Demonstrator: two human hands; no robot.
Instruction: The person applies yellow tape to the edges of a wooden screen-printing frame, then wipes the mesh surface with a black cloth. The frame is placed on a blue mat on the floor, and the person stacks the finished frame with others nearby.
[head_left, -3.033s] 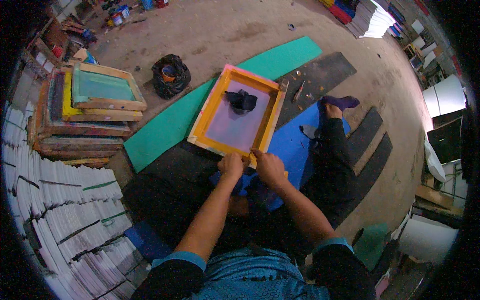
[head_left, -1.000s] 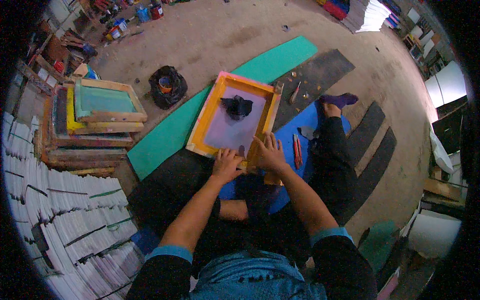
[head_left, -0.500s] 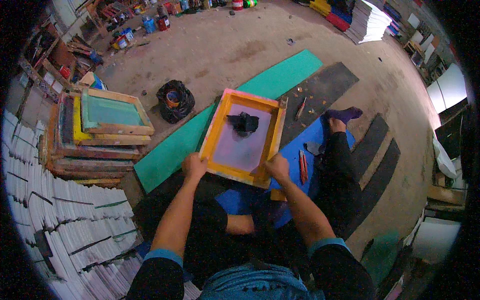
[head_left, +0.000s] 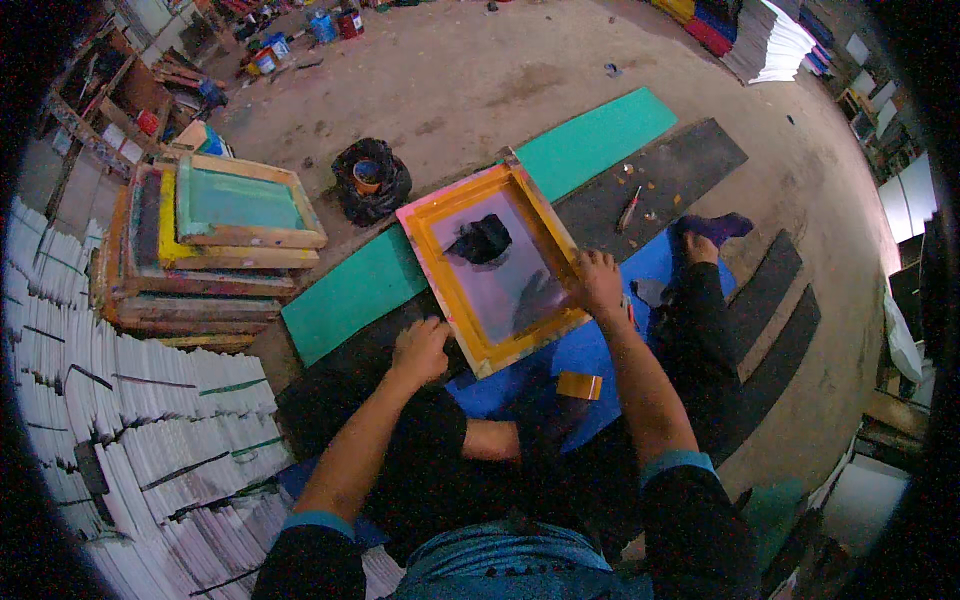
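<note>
Far left: bundled stacks of thin white sheets [head_left: 150, 425], crossed by dark and green bands. Behind them: a pile of rectangular wooden frames [head_left: 225, 255], the topmost with teal mesh. Next: a crumpled black plastic bag [head_left: 396, 186] around an orange-and-dark round container [head_left: 367, 178]; beside it, a long flat green strip [head_left: 345, 305], lying diagonally.

Left hand [head_left: 421, 351]: fingers bent, knuckles up, just beside the frame's lower left edge; how tightly it is closed, and whether it touches, cannot be told.

Centre: a yellow-orange rectangular frame with pale violet mesh [head_left: 497, 275], pink along its far left edge, turned askew before the person, over parts of the green strip and a blue mat [head_left: 590, 350]. On its mesh: an irregular black shape [head_left: 485, 240], material unclear. Nearer the person: a small gold-coloured block [head_left: 579, 387].

Right hand [head_left: 598, 284]: closed over the frame's right side.

Further right: a slim red-handled tool [head_left: 629, 212] on a wide dark strip [head_left: 695, 160]; then a dark-socked foot [head_left: 722, 228].
</note>
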